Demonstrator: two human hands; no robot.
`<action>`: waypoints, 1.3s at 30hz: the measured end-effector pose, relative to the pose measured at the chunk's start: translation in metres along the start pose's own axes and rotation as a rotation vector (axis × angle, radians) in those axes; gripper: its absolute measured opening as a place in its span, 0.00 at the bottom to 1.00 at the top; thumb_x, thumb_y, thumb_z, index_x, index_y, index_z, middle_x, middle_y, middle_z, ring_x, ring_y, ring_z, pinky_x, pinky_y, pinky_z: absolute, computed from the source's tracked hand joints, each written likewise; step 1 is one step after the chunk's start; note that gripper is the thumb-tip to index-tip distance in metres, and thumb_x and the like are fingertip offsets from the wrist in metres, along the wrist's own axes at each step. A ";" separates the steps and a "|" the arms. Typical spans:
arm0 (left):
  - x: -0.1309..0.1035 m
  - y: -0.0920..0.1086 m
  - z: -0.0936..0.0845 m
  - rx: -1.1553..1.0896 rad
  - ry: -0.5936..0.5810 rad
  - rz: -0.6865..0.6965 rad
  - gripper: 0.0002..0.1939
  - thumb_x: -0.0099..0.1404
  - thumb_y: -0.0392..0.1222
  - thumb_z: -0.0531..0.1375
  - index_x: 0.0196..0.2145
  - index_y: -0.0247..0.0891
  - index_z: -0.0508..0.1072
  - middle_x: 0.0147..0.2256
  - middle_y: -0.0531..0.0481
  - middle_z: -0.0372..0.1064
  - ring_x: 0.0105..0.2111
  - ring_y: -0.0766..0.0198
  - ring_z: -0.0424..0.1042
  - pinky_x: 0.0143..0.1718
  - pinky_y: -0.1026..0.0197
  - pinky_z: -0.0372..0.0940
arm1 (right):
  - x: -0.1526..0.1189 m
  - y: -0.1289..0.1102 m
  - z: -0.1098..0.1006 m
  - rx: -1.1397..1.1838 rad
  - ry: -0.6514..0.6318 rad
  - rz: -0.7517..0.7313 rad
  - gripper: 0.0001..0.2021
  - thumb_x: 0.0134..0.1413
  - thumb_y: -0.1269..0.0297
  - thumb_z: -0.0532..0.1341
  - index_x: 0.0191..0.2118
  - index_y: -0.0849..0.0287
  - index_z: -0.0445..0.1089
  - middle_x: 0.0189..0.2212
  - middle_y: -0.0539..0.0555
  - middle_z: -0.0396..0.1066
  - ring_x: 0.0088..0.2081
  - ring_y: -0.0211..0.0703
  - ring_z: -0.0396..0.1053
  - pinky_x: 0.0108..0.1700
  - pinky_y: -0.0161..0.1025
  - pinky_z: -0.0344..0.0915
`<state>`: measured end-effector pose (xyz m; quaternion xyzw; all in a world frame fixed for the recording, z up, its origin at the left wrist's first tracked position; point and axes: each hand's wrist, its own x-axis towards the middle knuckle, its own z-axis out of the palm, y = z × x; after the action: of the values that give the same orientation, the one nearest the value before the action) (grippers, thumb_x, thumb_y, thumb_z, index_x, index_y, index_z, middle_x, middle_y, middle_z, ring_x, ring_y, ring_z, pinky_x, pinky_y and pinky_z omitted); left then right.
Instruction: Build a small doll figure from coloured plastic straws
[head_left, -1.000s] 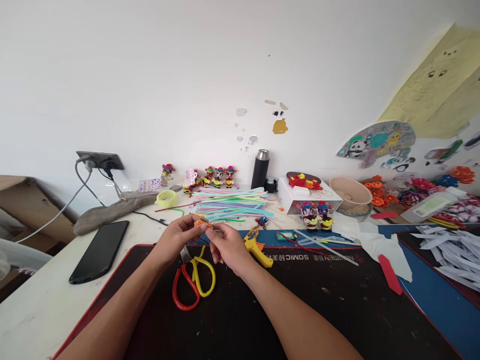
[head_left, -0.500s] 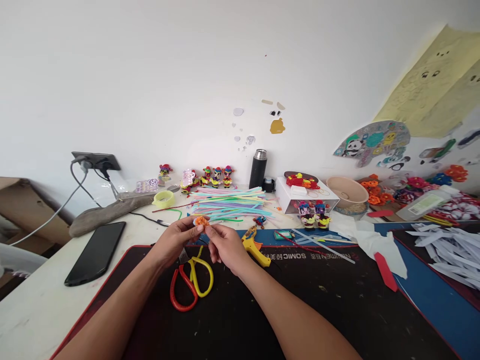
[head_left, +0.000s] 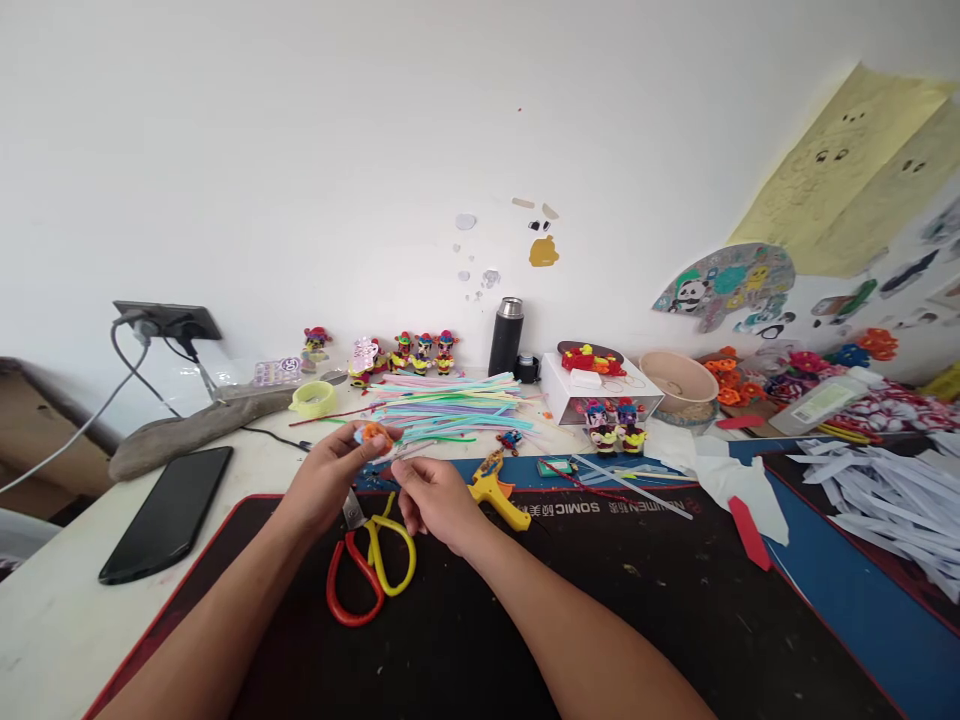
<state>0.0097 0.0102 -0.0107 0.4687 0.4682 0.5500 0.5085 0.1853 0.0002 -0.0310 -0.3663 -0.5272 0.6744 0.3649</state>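
Note:
My left hand (head_left: pixel 334 468) pinches a small fuzzy orange and pale blue craft piece (head_left: pixel 373 434) between thumb and fingers. Just to its right, my right hand (head_left: pixel 436 500) is closed, thumb against the curled forefinger; whatever it may hold is too small or hidden to name. The two hands are a little apart. Beneath them, scissors (head_left: pixel 390 560) with one red and one yellow handle lie on the black mat (head_left: pixel 480 640). A yellow glue gun (head_left: pixel 499 492) rests beyond my right hand.
Pastel pipe cleaners (head_left: pixel 450 400) are heaped behind my hands. Several small figurines (head_left: pixel 424 352) stand along the wall near a black thermos (head_left: pixel 506 338). A phone (head_left: pixel 166 515) lies left, beside a driftwood-like piece (head_left: pixel 187 430). White strips (head_left: pixel 892 500) pile up at right.
My right hand has come off the orange piece and sits slightly lower beside it. My left hand keeps the piece, now showing more of it. The whole view has shifted slightly.

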 end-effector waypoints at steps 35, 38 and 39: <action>-0.007 0.001 0.008 0.191 0.044 -0.027 0.27 0.64 0.60 0.64 0.20 0.44 0.57 0.18 0.60 0.47 0.19 0.67 0.45 0.20 0.62 0.46 | -0.016 -0.010 0.009 -0.651 0.003 -0.096 0.13 0.72 0.53 0.61 0.45 0.53 0.78 0.25 0.48 0.74 0.29 0.41 0.73 0.33 0.34 0.61; -0.006 -0.002 0.007 0.189 0.039 -0.035 0.26 0.66 0.59 0.64 0.20 0.44 0.57 0.19 0.60 0.47 0.19 0.67 0.45 0.20 0.62 0.46 | -0.017 -0.013 0.010 -0.690 0.003 -0.112 0.12 0.71 0.53 0.61 0.45 0.53 0.79 0.27 0.48 0.75 0.32 0.42 0.74 0.34 0.34 0.62; -0.007 -0.003 0.007 0.187 0.036 -0.038 0.26 0.66 0.59 0.63 0.20 0.44 0.57 0.19 0.60 0.47 0.19 0.67 0.45 0.20 0.62 0.46 | -0.017 -0.013 0.010 -0.700 0.000 -0.117 0.12 0.72 0.53 0.61 0.45 0.54 0.79 0.28 0.49 0.76 0.33 0.42 0.75 0.35 0.35 0.62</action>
<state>0.0174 0.0040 -0.0129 0.4953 0.5354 0.5025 0.4642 0.1860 -0.0169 -0.0144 -0.4386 -0.7464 0.4306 0.2552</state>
